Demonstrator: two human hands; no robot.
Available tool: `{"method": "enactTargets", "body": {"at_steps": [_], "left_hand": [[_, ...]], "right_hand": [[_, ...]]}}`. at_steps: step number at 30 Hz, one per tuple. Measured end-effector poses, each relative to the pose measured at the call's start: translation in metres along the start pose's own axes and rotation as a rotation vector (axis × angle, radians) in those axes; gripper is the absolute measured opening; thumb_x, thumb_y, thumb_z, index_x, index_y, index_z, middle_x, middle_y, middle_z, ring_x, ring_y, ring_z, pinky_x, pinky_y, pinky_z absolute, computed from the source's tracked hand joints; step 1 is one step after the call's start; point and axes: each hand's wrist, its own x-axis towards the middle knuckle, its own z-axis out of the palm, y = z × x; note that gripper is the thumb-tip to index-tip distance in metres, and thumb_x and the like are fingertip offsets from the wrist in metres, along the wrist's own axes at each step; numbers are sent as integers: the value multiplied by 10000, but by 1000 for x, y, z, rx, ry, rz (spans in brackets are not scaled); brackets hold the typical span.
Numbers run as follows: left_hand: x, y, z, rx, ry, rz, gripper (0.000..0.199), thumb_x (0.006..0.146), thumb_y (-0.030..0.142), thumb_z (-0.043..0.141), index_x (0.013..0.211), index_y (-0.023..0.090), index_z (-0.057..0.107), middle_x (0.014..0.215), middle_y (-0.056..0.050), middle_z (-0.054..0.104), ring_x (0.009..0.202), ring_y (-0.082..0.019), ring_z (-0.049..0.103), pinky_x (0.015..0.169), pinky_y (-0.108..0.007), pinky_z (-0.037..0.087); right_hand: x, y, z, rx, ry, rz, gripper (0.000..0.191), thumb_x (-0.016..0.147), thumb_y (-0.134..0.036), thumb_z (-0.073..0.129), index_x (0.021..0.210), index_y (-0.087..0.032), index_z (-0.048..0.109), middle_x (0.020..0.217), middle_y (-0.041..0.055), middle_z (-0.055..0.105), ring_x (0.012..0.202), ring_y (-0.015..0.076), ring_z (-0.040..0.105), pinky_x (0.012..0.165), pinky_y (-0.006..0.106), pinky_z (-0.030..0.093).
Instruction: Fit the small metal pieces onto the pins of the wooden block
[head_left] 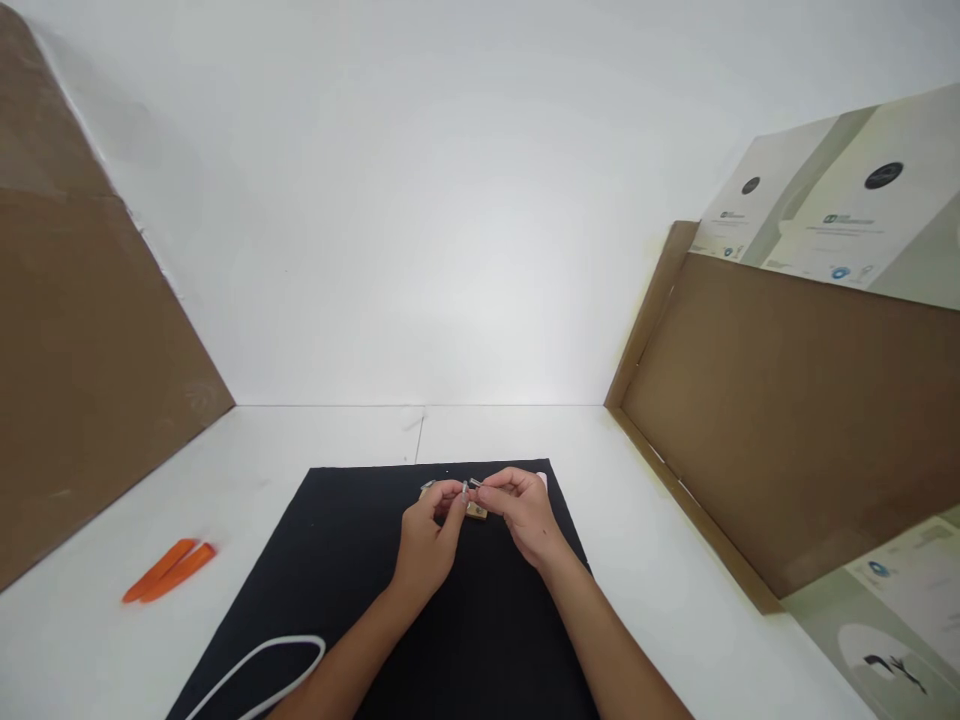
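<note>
Work area: a black mat on a white table, with the view looking forward and down. The left hand and right hand sit close together near the mat's far edge, at 12 o'clock on the mat. Left thumb and forefinger tips and right thumb and forefinger tips converge on a small metal part, which sits between the hands, held up off the mat; its exact form is too small to tell. The remaining fingers of both hands curl inward, not spread. Directly below the pinch, at 6 o'clock from it, a small tan block lies on the mat, partly hidden by the hands; whether it touches either hand cannot be told. A white cable lies in a loop on the mat at 8 o'clock from the hands. Two orange plastic pry tools lie side by side on the table at 9 o'clock. Cardboard panels stand at 9 o'clock and 3 o'clock; printed sheets lean at 2 o'clock.
</note>
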Motion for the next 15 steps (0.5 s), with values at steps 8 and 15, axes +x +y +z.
{"method": "enactTargets", "body": {"at_steps": [8, 15], "left_hand": [[0, 3, -1, 4, -1, -12, 212, 885, 347, 577, 987, 187, 673, 929, -53, 735, 792, -189, 694, 743, -303, 552], [-1, 6, 1, 17, -10, 15, 196, 891, 357, 567, 914, 188, 663, 833, -34, 723, 757, -182, 688, 719, -289, 548]], "right_hand": [[-2, -4, 1, -29, -50, -3, 225, 589, -277, 872, 695, -177, 701, 699, 41, 751, 728, 222, 723, 756, 358, 563], [0, -1, 1, -57, 38, -2, 292, 584, -331, 877, 738, -161, 697, 735, 62, 752, 730, 230, 724, 761, 375, 563]]}}
